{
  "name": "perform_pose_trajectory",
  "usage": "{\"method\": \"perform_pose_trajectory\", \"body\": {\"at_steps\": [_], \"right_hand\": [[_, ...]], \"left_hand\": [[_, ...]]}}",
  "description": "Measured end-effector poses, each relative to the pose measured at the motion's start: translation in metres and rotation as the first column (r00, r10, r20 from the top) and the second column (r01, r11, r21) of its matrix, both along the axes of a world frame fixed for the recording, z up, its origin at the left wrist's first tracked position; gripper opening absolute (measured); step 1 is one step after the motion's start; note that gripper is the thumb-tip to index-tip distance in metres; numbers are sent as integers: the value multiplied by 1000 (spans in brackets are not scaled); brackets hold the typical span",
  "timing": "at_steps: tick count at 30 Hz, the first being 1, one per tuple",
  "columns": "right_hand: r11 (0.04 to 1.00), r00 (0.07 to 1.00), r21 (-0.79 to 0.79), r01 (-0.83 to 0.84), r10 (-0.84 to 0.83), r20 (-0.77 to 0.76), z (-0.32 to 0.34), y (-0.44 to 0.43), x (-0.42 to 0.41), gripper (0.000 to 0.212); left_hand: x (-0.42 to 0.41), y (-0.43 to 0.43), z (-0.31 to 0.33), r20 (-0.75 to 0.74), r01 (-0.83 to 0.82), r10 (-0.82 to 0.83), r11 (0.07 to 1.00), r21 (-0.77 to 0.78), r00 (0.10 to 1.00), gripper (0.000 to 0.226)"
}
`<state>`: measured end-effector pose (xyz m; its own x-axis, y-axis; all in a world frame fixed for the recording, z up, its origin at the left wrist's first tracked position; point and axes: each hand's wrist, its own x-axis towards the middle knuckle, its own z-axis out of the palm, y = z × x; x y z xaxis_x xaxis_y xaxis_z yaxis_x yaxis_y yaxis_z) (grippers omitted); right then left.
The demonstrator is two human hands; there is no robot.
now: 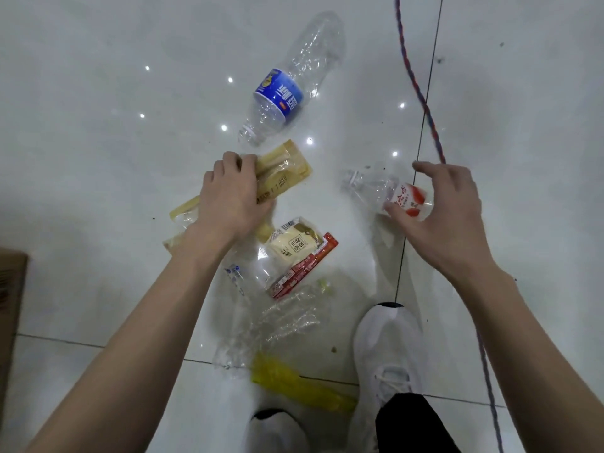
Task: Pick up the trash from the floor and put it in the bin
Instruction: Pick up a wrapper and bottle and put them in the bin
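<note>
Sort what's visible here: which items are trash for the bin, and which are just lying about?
Job: blue-label bottle, red-label bottle, yellow wrapper, cream snack packet, red sachet strip, clear film, yellow bag.
Not the job: twisted cord, white shoes.

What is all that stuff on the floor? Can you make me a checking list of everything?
Surface: glossy white tiled floor, with some dirt specks.
Job's things: blue-label bottle, small red-label bottle, yellow wrapper, cream snack packet, clear plastic film and yellow bag, all on the floor; no bin seen.
Clutter: nothing seen besides the trash.
Hands: left hand grips the yellow wrapper; right hand is open, fingers spread over the small red-label bottle.
Cables: red-and-blue twisted cord on the right.
Surroundings: cardboard box at the left edge; white shoes.
</note>
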<state>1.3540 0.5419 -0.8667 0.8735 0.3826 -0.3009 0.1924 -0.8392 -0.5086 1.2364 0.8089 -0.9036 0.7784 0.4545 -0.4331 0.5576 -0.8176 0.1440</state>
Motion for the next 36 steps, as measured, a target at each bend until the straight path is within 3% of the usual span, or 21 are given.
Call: {"method": "perform_pose_trajectory", "body": {"at_steps": [6,13,21,28,36], "right_hand": [[989,997,-124,-80,79,-17,-24,-2,1,83],[972,994,-220,-83,96,47,-40,3,-4,75],[994,997,-101,-42,48,62,-5,13,-6,74],[1000,1000,-7,20,-20,19,104,6,-15,76],[997,996,26,77,-76,-36,334,-5,-32,77]], "left_hand": [[7,-4,-4,19,-30,30,999,28,999,67],[6,-5,-2,66,-45,45,999,10,997,61],[-4,-3,26,121,-74,74,997,1,990,59],[-31,-5,126,167,-220,241,966,-134,956,61],[-44,-24,360,199,-228,269,952,-206,942,60]]}}
